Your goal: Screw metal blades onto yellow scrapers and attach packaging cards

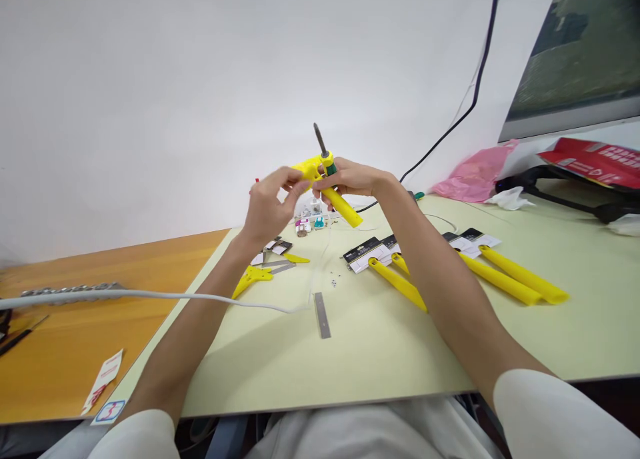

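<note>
In front of me, above the table, my left hand (273, 202) pinches the head end of a yellow plastic scraper-like tool (345, 209), its tubular handle slanting down to the right. My right hand (345, 176) is closed around a screwdriver (331, 168) with a green and yellow handle, its dark shaft pointing up. Fingers of that hand also touch the yellow tool, though how firmly is hidden. Below, a flat metal blade (322, 316) and several tiny screws (334, 281) lie on the table. Yellow forked head pieces (254, 278) rest beyond my left forearm.
Several yellow tube handles (525, 272) with black-and-white cards (367, 254) lie at right on the pale green table (390, 372). A white cable (200, 295) crosses over my left forearm. Behind stand a pink bag (477, 172) and a red package (595, 159). A wooden table (60, 339) adjoins at left.
</note>
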`<state>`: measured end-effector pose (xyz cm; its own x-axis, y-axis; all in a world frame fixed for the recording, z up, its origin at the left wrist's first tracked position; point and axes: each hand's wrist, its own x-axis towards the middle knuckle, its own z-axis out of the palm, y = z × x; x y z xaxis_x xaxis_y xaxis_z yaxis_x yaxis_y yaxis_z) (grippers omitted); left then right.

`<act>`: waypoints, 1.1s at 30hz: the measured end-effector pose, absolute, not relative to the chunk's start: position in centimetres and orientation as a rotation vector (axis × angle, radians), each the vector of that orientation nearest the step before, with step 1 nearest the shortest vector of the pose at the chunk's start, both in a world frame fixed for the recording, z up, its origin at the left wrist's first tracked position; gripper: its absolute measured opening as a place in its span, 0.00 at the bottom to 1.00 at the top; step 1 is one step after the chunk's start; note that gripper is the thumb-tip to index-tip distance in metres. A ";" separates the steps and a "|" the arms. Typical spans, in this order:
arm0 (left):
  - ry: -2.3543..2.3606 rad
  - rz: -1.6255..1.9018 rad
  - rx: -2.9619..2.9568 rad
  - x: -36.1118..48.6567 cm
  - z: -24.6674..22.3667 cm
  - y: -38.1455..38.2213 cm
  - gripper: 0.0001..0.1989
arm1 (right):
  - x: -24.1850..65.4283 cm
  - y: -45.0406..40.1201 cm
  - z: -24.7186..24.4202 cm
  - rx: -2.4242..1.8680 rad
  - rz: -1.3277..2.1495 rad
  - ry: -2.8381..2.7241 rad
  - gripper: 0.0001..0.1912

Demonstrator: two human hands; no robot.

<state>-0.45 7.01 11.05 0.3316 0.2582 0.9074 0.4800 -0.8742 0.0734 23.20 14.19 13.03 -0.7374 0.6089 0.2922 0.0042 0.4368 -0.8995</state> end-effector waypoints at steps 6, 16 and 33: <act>-0.850 -1.981 -2.496 -0.3 14.5 9.2 0.19 | 23.5 11.8 14.5 -0.569 0.855 -2.168 0.29; -1.009 -1.972 -2.618 -0.3 14.7 9.6 0.18 | 23.1 10.3 15.1 -0.774 0.599 -2.188 0.30; -1.066 -2.163 -2.504 0.4 13.5 10.3 0.06 | 22.2 9.7 15.2 -0.803 0.613 -2.173 0.24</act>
<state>0.38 10.33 13.51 0.0644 0.6342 0.7705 0.2247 -0.7615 0.6080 22.15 9.72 15.21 -0.5399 0.7009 0.4661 0.3536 0.6914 -0.6300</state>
